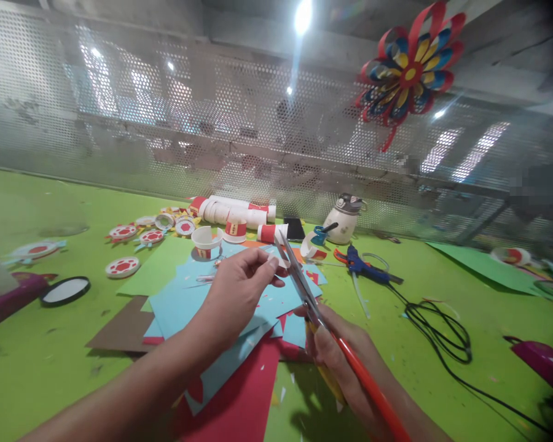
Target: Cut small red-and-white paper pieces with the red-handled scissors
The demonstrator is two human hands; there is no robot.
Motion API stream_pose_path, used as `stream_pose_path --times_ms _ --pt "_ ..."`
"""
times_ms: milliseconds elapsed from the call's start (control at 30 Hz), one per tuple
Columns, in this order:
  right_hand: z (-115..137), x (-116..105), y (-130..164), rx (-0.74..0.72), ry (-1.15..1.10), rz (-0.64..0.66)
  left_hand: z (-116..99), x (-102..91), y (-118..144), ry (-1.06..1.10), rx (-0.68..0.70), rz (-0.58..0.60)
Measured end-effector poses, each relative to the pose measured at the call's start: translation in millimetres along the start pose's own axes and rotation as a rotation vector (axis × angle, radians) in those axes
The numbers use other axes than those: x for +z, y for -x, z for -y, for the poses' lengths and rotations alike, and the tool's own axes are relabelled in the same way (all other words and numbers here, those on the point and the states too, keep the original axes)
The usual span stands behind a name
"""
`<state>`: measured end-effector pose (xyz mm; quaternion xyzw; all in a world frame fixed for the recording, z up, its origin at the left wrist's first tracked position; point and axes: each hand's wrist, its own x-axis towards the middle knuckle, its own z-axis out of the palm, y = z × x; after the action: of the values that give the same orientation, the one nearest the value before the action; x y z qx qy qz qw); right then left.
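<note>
On your far left, a glossy purple object (18, 298) lies on the smooth green counter (50, 368), beside a flat disc with a black rim (66, 291). Next come shallow round pieces (122, 266), white with red patches, some edged with light-blue or yellow cut-outs. A matte brown sheet (117, 325) juts from under overlapping light-blue sheets (175, 301), strewn with small scraps, and a cut-down paper cup (206, 242) stands at their far edge. Behind it, stacked paper cups (235, 212) lie on their side as a ribbed white tube.

Your left hand (239, 288) hovers over the blue sheets, thumb and fingers pinching a small white piece (282, 264) by its edge. That piece is up off the counter, right next to the steel blades of the scissors (311, 304); you can't tell whether it lies between them. A flat red sheet (251, 393) spreads below. Your right hand (341, 344) has its fingers curled around the red and yellow handles, and the slim, pointed blades stand slightly apart.

Further right are a rounded white bottle (343, 220) with a dark lid, a blue glue gun (368, 268) with a looped black cable (442, 331), and a stiff green sheet (483, 267). A smooth purple tool (541, 362) sits at your far right.
</note>
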<state>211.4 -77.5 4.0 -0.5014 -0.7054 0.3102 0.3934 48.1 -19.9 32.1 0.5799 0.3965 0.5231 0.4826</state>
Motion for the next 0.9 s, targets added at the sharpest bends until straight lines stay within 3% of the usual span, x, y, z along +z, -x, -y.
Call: stream_pose_path --times_ms 633,900 --pt "1.1 -1.4 -0.2 -0.011 0.014 0.037 1.7 0.2 -0.8 0.059 0.012 0.026" --pt "0.0 0.6 1.0 0.006 0.014 -0.006 2.3 0.1 -0.8 0.060 0.008 0.027"
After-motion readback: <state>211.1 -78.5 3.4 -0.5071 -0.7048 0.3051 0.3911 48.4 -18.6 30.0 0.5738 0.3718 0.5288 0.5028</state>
